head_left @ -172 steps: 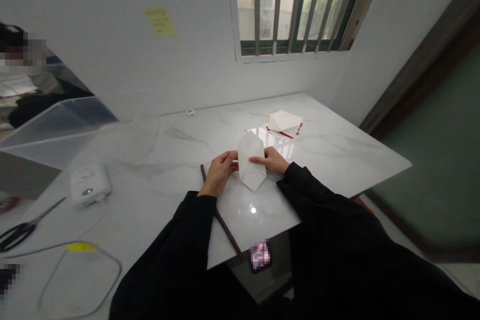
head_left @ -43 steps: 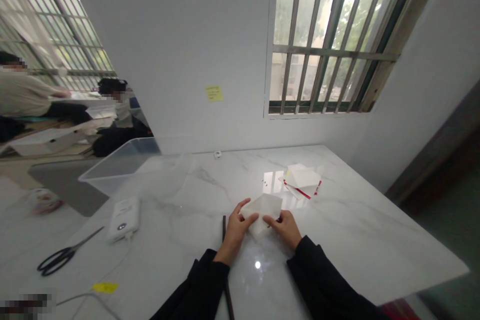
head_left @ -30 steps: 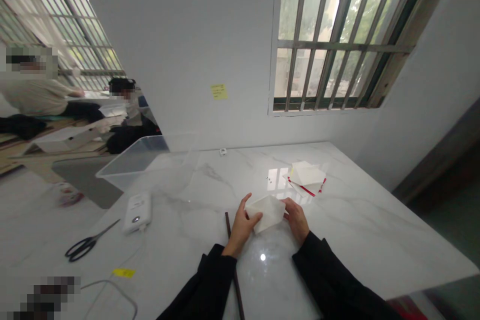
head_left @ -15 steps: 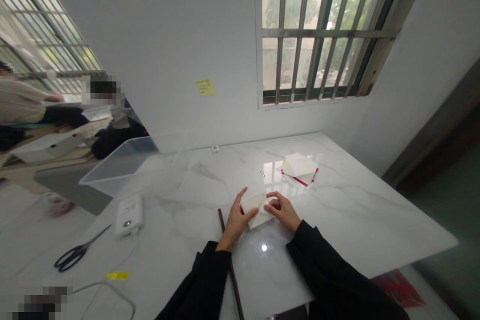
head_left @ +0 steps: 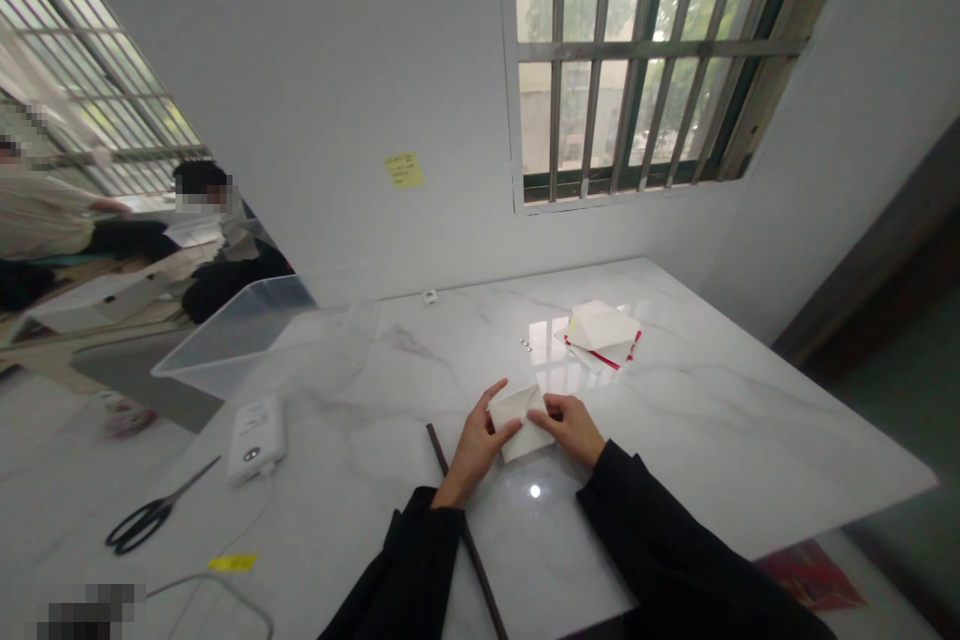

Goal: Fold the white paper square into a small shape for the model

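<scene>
A small cream paper envelope [head_left: 528, 437] with folded flaps lies between my two hands, low over the marble-patterned table. My left hand [head_left: 481, 432] grips its left side, thumb across the front and fingers behind. On the other side my right hand [head_left: 573, 426] pinches the upper right part, its thumb pressed on the flap near the middle. Under my left forearm runs a thin dark brown stick [head_left: 442, 452]. Beyond my hands are a few tiny shiny beads [head_left: 526, 345] and a stack of cream envelopes [head_left: 606, 328] with red edging.
On the left are a clear plastic bin [head_left: 217, 345], a white power bank [head_left: 256, 438] with a cable, black scissors [head_left: 142, 522] and a yellow strip [head_left: 232, 563]. A small white object [head_left: 430, 297] sits by the wall. Two people sit farther back at left.
My right fingers have drawn in closer to the envelope, and its flap lies flatter under my thumbs. The view has shifted slightly.
</scene>
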Action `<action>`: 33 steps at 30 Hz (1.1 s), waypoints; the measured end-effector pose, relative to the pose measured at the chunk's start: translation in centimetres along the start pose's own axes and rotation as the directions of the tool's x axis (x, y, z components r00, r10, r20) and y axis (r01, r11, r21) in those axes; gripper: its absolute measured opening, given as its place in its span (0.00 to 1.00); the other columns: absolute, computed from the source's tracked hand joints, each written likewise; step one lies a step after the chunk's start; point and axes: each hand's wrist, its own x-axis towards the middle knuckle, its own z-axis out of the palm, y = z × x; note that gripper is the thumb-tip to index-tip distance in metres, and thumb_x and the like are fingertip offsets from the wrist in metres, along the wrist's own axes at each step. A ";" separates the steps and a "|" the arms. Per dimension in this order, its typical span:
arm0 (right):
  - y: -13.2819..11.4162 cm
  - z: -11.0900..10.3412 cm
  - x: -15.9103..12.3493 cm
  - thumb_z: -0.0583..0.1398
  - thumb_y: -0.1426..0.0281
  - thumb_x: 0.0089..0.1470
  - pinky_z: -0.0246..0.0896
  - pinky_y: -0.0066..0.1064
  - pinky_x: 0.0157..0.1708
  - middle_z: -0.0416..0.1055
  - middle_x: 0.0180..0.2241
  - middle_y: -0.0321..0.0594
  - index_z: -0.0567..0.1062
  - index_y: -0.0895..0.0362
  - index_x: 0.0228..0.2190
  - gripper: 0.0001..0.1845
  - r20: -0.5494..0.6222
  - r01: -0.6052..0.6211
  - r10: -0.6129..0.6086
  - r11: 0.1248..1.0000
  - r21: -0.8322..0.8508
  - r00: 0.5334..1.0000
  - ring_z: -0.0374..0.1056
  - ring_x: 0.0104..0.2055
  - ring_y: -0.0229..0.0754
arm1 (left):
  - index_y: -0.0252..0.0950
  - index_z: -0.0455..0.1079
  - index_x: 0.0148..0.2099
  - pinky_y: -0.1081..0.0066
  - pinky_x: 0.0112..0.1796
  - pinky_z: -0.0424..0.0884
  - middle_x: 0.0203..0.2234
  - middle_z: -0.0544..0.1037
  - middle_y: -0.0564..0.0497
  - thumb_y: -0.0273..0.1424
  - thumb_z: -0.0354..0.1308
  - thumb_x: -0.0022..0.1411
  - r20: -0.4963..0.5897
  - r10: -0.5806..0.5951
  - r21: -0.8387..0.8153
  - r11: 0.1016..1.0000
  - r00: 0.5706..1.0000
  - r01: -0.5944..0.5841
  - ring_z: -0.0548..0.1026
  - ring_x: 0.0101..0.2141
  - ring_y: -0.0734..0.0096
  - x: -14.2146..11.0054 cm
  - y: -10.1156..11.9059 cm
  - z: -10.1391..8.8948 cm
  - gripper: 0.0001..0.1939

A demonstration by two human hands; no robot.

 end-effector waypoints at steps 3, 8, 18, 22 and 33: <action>0.0 0.0 0.0 0.65 0.44 0.53 0.62 0.29 0.27 0.73 0.24 0.38 0.75 0.58 0.26 0.28 -0.027 -0.006 0.005 1.000 -0.022 1.000 0.68 0.28 0.41 | 0.32 0.57 0.71 0.68 0.43 0.75 0.48 0.81 0.41 0.37 0.72 0.55 0.006 -0.005 -0.034 0.999 1.000 0.005 0.80 0.43 0.61 0.1 0.0 -0.1 0.46; -0.1 0.0 0.0 0.64 0.43 0.53 0.66 0.30 0.28 0.75 0.25 0.39 0.77 0.58 0.28 0.28 -0.038 -0.011 0.010 1.000 -0.019 0.999 0.71 0.29 0.43 | 0.34 0.50 0.73 0.64 0.43 0.76 0.43 0.83 0.41 0.37 0.73 0.53 -0.023 -0.091 -0.130 0.988 0.996 0.087 0.82 0.40 0.58 0.0 0.0 0.0 0.53; -0.6 -0.5 -0.3 0.65 0.51 0.55 0.74 0.40 0.41 0.83 0.38 0.45 0.84 0.59 0.45 0.26 0.041 0.027 -0.026 1.000 -0.011 0.999 0.77 0.39 0.51 | 0.32 0.56 0.70 0.63 0.42 0.78 0.39 0.84 0.42 0.36 0.75 0.50 -0.031 -0.077 -0.095 0.993 0.997 0.074 0.83 0.39 0.57 0.1 0.0 0.4 0.51; -1.0 -0.4 -0.4 0.65 0.54 0.56 0.73 0.40 0.40 0.83 0.39 0.45 0.84 0.59 0.46 0.24 0.020 0.020 -0.020 0.999 -0.039 1.000 0.78 0.38 0.51 | 0.31 0.57 0.70 0.64 0.41 0.78 0.38 0.85 0.43 0.36 0.75 0.49 -0.030 -0.078 -0.079 0.994 0.996 0.076 0.83 0.38 0.58 0.0 0.2 0.6 0.51; -1.3 -0.4 -0.4 0.65 0.56 0.57 0.71 0.39 0.41 0.83 0.40 0.45 0.83 0.60 0.47 0.24 0.009 0.045 -0.044 0.998 -0.051 0.999 0.77 0.39 0.51 | 0.31 0.62 0.66 0.63 0.43 0.77 0.39 0.84 0.41 0.39 0.75 0.49 -0.024 -0.079 -0.062 0.995 0.997 0.077 0.83 0.40 0.56 0.0 0.3 0.6 0.46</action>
